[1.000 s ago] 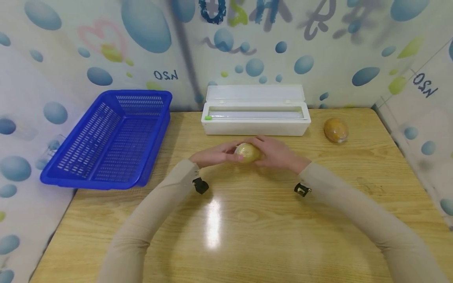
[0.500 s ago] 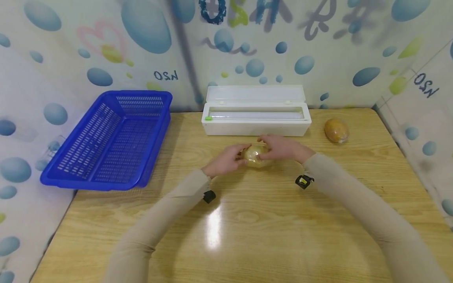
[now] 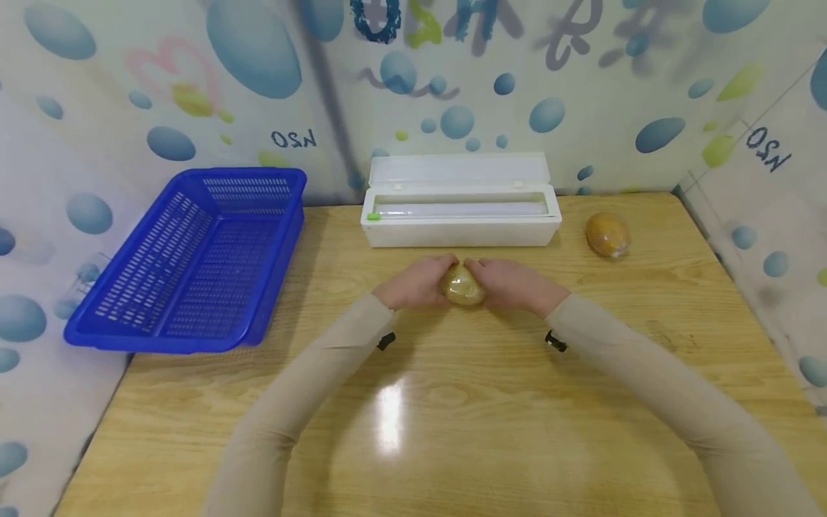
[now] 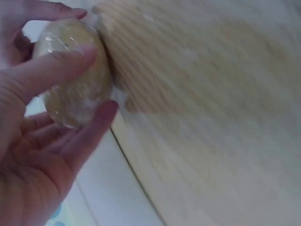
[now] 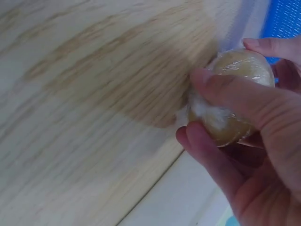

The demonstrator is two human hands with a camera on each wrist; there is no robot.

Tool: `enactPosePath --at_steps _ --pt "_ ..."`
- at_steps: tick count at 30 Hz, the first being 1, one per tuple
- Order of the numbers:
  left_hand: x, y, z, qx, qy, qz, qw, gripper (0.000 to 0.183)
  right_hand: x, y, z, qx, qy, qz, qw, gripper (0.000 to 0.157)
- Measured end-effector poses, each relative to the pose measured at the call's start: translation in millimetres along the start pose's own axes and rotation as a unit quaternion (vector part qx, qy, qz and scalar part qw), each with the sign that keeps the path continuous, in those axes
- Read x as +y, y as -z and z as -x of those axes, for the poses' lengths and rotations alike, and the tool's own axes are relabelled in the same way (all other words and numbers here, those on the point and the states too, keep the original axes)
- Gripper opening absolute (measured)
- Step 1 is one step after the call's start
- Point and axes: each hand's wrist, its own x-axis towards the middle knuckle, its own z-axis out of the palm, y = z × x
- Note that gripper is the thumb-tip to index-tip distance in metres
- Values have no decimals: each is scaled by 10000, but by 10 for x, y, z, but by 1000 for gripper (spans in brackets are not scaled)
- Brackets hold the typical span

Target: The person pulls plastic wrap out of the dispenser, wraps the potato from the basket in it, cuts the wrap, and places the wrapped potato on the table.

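A pale yellow, potato-like oval [image 3: 464, 289] wrapped in clear cling film is between my two hands, over the middle of the table. My left hand [image 3: 418, 283] grips its left side. In the left wrist view, the thumb lies across the film of the wrapped oval [image 4: 77, 101] and the fingers curl beneath. From the other side, my right hand [image 3: 520, 286] holds it. The right wrist view has its thumb over the crinkled film on the wrapped oval [image 5: 244, 66], fingers bent around the far side.
A white cling film dispenser [image 3: 461, 233] stands lid-up behind the hands, a green slider at its left. To its right lies an orange-yellow wrapped oval [image 3: 608, 235]. A blue plastic basket [image 3: 248, 316] occupies the left side of the wooden table [image 3: 465, 431], near the wall.
Both hands have shifted their hold on the wrapped oval. Half a second ago the fingers were spread more loosely around it; now they close in on both sides. The view has shifted slightly.
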Motion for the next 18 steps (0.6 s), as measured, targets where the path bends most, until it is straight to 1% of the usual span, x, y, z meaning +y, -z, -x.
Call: enactPosePath --at_steps 4,7,12,15,18 --pt "-14 30 -9 -116 -217 -167 9996 68 20 -5 -13 66 189 171 9997 65" --pt "-20 30 -13 -109 -349 -333 9988 63 29 -18 -32 108 219 200 9995 63" --pt "-29 10 -31 -96 -325 -435 9985 61 25 -71 -71 354 185 298 9988 58" --pt "-34 1 -44 -151 -314 -435 9984 62 -1 -103 -86 474 142 590 9970 52" --pt "-42 0 -56 -186 -324 -429 9984 63 -27 -126 -96 589 123 837 9947 54"
